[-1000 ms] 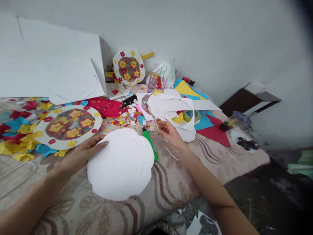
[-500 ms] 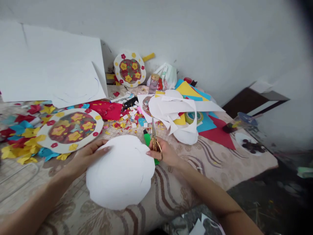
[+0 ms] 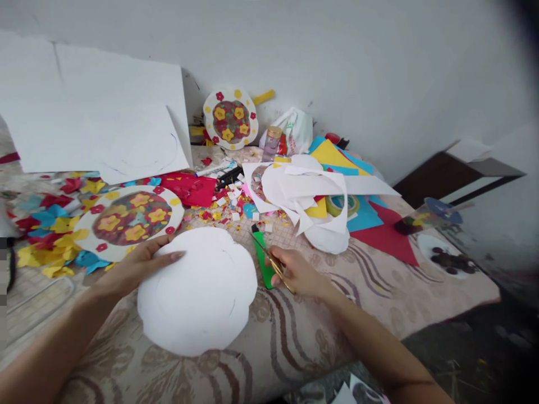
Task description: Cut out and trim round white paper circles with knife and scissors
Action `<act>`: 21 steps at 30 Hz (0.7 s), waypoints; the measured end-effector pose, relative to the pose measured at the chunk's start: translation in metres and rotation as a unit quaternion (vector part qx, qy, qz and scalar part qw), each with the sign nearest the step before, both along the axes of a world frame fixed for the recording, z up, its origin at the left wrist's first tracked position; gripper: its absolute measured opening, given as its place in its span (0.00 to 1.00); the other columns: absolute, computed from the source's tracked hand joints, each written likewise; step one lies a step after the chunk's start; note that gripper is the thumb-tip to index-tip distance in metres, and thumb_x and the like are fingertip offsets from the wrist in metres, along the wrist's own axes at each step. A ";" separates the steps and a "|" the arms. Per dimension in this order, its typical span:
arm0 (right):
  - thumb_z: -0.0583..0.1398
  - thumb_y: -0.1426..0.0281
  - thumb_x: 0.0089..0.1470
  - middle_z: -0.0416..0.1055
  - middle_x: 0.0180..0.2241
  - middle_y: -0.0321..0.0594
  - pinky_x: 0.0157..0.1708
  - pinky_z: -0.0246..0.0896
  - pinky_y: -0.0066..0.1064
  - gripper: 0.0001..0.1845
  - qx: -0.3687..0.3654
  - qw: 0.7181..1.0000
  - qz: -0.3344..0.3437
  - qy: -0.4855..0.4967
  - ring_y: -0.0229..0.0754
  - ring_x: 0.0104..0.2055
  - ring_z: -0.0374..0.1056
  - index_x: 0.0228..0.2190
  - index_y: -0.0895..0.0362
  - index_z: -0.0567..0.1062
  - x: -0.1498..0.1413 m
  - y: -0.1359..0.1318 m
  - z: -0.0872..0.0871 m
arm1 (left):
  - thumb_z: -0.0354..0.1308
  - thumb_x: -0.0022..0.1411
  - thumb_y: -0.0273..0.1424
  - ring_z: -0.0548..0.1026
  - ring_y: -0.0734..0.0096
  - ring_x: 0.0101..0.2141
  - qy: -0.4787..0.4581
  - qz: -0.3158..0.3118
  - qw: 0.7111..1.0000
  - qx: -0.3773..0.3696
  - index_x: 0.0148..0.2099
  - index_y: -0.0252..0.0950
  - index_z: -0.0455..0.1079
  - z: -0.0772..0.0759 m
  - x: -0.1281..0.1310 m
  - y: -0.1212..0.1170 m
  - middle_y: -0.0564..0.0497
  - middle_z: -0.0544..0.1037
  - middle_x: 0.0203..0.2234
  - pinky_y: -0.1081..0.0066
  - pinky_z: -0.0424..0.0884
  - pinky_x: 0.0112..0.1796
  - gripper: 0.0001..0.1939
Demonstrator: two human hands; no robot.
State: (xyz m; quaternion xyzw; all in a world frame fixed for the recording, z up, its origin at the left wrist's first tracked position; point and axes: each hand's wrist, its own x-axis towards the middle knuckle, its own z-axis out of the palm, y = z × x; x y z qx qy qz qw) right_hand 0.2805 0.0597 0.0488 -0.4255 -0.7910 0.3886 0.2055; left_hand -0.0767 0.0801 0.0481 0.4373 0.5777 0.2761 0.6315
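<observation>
A white scalloped paper disc (image 3: 197, 292) is pinched at its upper left edge by my left hand (image 3: 151, 261), thumb on top and fingers partly hidden underneath. To the right of the disc, my right hand (image 3: 297, 272) grips gold-handled scissors (image 3: 275, 262), their blades pointing up and left, apart from the paper. Below the scissors a green box cutter (image 3: 261, 255) lies on the patterned cloth (image 3: 295, 336). Left of the disc rests a decorated white ring (image 3: 86, 230) with red and yellow flowers round a mottled centre.
Folded paper flowers (image 3: 54, 241) pile up at the left. Small scraps (image 3: 236, 210) litter the middle. White offcuts (image 3: 282, 179), a tape roll (image 3: 339, 205) and a red sheet (image 3: 381, 235) lie right. A cup (image 3: 415, 219) and plate (image 3: 425, 247) stand near the table's right edge.
My right hand has drawn the scissors from near the scraps toward the disc's right side, then turned them to slant left. The disc, still in my left hand, has shifted slightly.
</observation>
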 end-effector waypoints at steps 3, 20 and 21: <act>0.62 0.45 0.54 0.62 0.21 0.30 0.26 0.45 0.28 0.27 0.022 0.998 -0.004 -0.061 0.35 0.22 0.56 0.26 0.54 0.63 0.003 0.001 0.004 | 0.75 0.47 0.46 0.83 0.54 0.26 0.001 0.003 1.000 0.007 0.55 0.38 0.69 0.002 -0.003 0.000 0.45 0.84 0.33 0.68 0.80 0.22 0.36; 0.65 0.52 0.56 0.72 0.22 0.34 0.27 0.44 0.30 0.21 0.111 0.967 0.034 -0.228 0.39 0.25 0.66 0.27 0.55 0.69 0.002 -0.007 0.013 | 0.76 0.45 0.47 0.82 0.59 0.24 0.033 -0.004 0.999 0.018 0.50 0.37 0.71 0.011 -0.005 0.000 0.49 0.84 0.31 0.71 0.78 0.20 0.34; 0.66 0.55 0.57 0.72 0.22 0.34 0.27 0.44 0.30 0.19 0.113 0.966 0.036 -0.230 0.39 0.25 0.67 0.27 0.55 0.69 0.003 -0.007 0.013 | 0.76 0.45 0.47 0.82 0.59 0.23 0.036 -0.005 0.999 0.019 0.50 0.37 0.71 0.012 -0.004 0.000 0.50 0.84 0.30 0.71 0.77 0.19 0.34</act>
